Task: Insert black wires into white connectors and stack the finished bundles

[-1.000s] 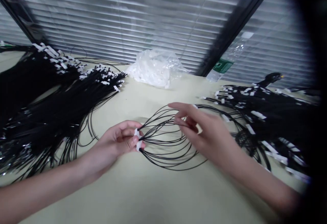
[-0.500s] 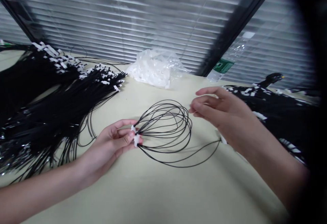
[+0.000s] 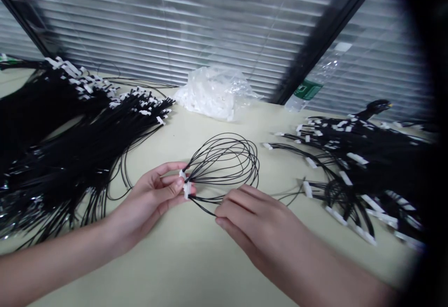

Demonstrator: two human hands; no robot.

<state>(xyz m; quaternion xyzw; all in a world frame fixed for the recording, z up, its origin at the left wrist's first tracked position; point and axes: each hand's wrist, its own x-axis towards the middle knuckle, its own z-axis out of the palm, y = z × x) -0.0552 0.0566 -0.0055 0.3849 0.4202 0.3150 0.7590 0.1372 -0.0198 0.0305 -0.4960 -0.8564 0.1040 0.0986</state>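
Between thumb and fingers, my left hand [image 3: 159, 195] grips white connectors [image 3: 187, 189] that carry thin black wires. These wires [image 3: 227, 150] bend round in a wide loop to the right of the connectors. My right hand [image 3: 252, 218] is closed around the lower wires just right of the connectors, its fingertips near the lowest strand. What lies inside its fingers is partly hidden. From behind the right hand, one or two wire ends stick out to the right over the table.
Bundles of black wires with white connectors [image 3: 122, 120] cover the left side. More wire harnesses [image 3: 364, 157] are piled at the right. At the back, by the window blinds, are a clear plastic bag [image 3: 217, 93] of white pieces and a bottle [image 3: 317, 79] with a green label.
My right hand has come down and left from above the table and closed on the lower wires. The left hand keeps its hold on the connectors.
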